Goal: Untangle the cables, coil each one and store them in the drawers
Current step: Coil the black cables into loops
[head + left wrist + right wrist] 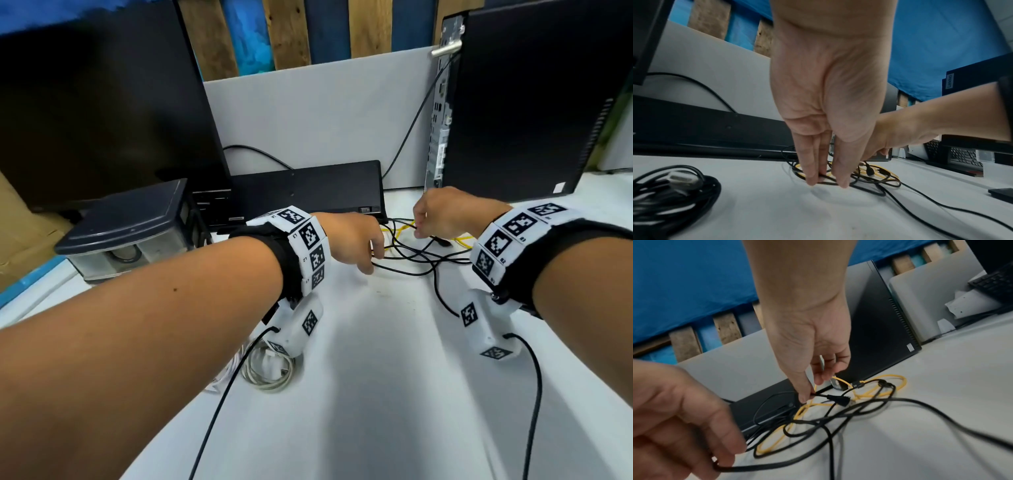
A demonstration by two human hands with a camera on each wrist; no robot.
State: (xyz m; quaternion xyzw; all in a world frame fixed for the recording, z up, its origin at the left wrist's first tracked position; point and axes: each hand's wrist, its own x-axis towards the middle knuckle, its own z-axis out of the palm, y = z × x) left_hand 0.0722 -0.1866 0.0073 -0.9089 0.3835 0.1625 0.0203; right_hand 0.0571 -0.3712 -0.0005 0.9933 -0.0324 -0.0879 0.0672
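A tangle of black cable (407, 255) and thin yellow cable (462, 241) lies on the white table (359, 342), in front of a flat black box. My left hand (371, 260) reaches down at the tangle's left edge, thumb and fingers pinching a black cable strand (826, 182) against the table. In the right wrist view the left hand (723, 456) is curled round that black cable. My right hand (809, 393) pinches the same colour cable just behind its black plug (838, 398), lifted slightly above the yellow cable (892, 375). The drawer unit (126, 219) stands at the left, drawers shut.
A coiled grey-white cable (270, 373) lies near my left forearm. A bundled black cable (674, 194) with a silver plug sits left of my left hand. A monitor (102, 102), a flat black box (308, 192) and a computer tower (531, 102) line the back.
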